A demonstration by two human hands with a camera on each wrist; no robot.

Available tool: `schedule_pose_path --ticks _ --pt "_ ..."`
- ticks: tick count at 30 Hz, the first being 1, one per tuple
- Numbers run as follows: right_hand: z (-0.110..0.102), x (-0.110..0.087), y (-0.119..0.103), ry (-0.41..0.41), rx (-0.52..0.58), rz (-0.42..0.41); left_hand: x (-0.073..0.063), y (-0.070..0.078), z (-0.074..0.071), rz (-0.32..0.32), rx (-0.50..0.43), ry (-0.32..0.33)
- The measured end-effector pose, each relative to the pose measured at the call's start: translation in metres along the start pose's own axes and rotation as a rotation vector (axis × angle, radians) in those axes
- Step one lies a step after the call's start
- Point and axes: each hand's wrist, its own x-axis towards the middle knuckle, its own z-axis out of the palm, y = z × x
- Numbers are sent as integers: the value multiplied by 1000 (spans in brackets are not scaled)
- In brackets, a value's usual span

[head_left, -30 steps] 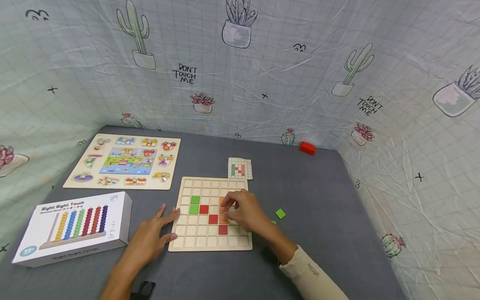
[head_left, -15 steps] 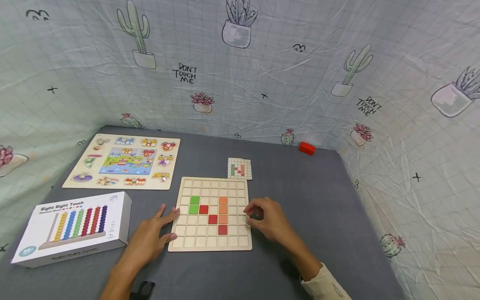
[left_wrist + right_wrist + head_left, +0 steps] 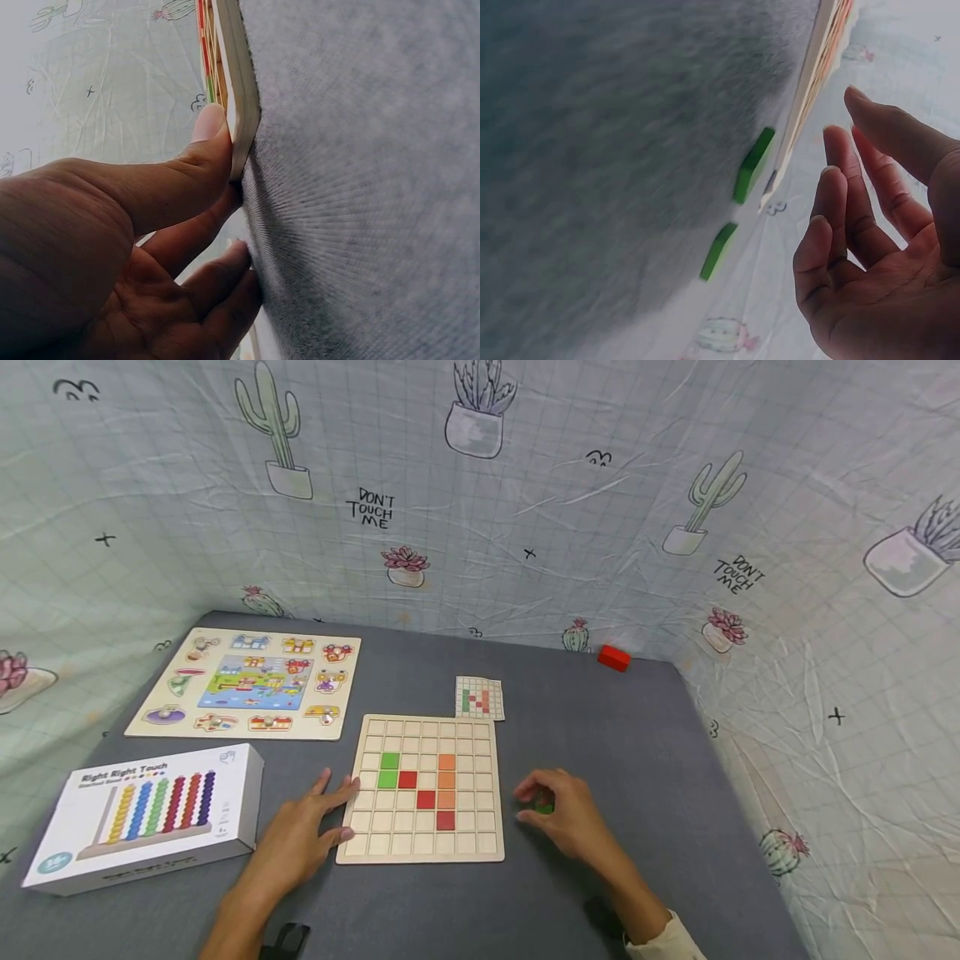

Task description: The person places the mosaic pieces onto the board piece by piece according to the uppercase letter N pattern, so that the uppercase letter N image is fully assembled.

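Observation:
A wooden grid board point(image 3: 382, 842) lies flat on the table, with two green tiles point(image 3: 388, 770), three red tiles point(image 3: 426, 799) and three orange tiles point(image 3: 447, 780) in its squares. My left hand point(image 3: 296, 835) rests at the board's left edge; in the left wrist view the thumb point(image 3: 184, 176) touches its rim. Right of the board, my right hand point(image 3: 566, 814) hovers low with thumb and fingers apart, nothing between them. Two loose green tiles point(image 3: 755, 165) lie on the table beside it in the right wrist view; in the head view the fingers partly hide them.
A small pattern card point(image 3: 478, 697) lies behind the board. At the left are a picture puzzle board point(image 3: 348, 652) and a white bead-toy box point(image 3: 150, 814). A red block point(image 3: 614, 658) sits far right, near the hanging cloth point(image 3: 540, 485). A black object point(image 3: 291, 937) lies at the front.
My right hand has moved right, off the orange column and past the board's edge to the loose green tiles, uncovering the orange tiles. My left hand has stayed put.

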Motion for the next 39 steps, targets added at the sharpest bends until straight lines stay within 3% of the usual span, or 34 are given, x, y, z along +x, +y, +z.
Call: schedule_pose_path --ticks 13,29,33,39 --pt "-10 -8 15 21 -132 126 0 0 0 7 -6 8" --pt "-6 -9 17 36 -258 160 -1 -1 2 16 -15 24" --pt "-7 -7 15 25 -241 133 -1 -1 2 10 -17 20" --pt "-8 -4 11 -41 -144 -14 0 -1 2 15 -10 21"
